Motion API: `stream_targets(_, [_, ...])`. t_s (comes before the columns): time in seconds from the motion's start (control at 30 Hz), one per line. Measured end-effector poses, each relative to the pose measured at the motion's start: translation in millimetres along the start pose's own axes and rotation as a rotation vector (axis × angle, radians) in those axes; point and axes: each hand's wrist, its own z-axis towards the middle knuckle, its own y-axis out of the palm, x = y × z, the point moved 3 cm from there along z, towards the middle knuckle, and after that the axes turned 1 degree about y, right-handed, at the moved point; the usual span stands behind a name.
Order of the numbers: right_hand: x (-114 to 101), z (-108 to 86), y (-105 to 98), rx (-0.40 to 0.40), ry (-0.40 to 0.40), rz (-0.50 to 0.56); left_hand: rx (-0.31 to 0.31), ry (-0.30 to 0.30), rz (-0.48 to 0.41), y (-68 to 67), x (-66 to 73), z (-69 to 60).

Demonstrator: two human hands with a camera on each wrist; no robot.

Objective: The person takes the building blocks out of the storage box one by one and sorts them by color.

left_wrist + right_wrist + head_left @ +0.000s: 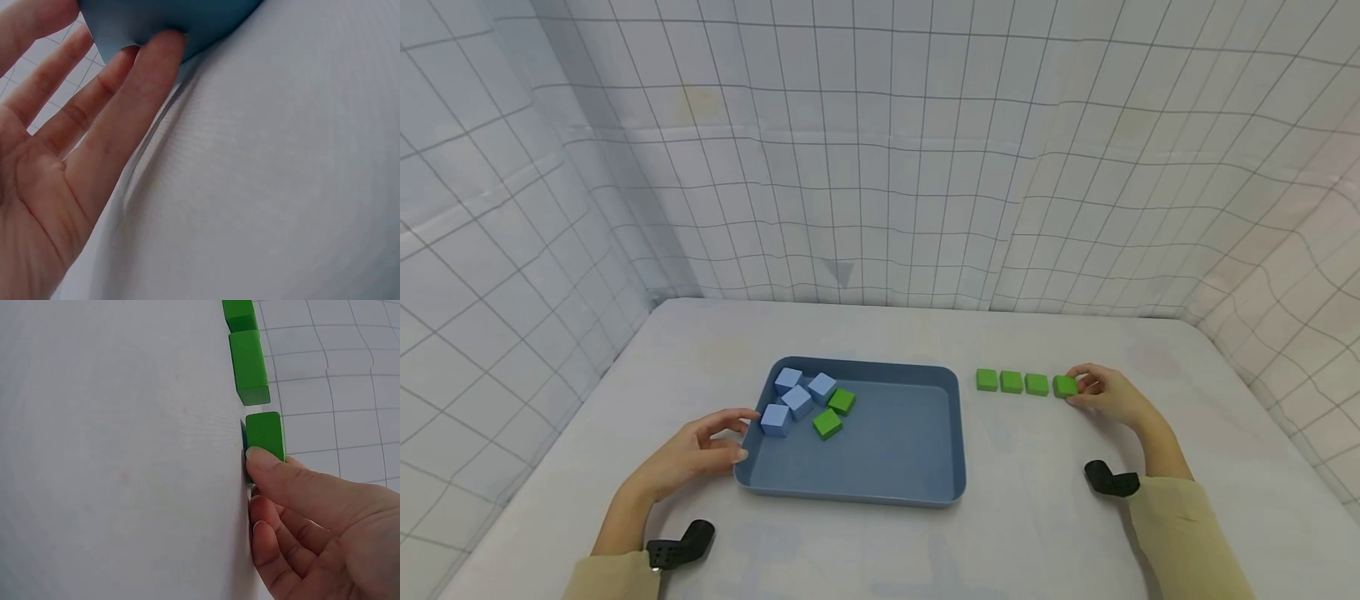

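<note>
Right hand (1105, 397): fingers clamped on end green cube (1064, 386), right end of row with three other green cubes (1011, 382) on tabletop (1022, 467), right of tray (895, 454). Left hand (688, 450): fingers apart, touching tray's left side. Four blue cubes (797, 402), two green cubes (827, 424) in tray's left part.

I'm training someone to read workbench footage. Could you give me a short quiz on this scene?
1. Multiple choice: how many blue blocks lie in the tray?
A: two
B: four
C: six
2. True or false: the left hand touches the outer side of the tray.
3. Fill the gap: in the head view, the green block that the right hand pinches is at the ____ end of its row of four.

Key:
1. B
2. True
3. right
</note>
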Motion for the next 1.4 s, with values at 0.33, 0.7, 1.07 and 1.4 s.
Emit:
stream_targets(0.33, [-1,-0.5,1,-0.024,0.02,0.007,0.002,-0.006,0.002,0.2,0.8,0.1])
stream_targets(0.7, [1,-1.2,-2,-0.022,0.012,0.036,0.007,-0.013,0.001,0.1,1.1,-0.7])
stream_targets(1.07, [-40,3.3,-5,0.093,-0.089,0.071,0.008,-0.003,0.004,-0.3,1.7,-0.9])
stream_targets(1.4, [-99,18.3,17,0.067,-0.218,0.202,0.007,-0.007,0.001,0.7,1.8,0.0])
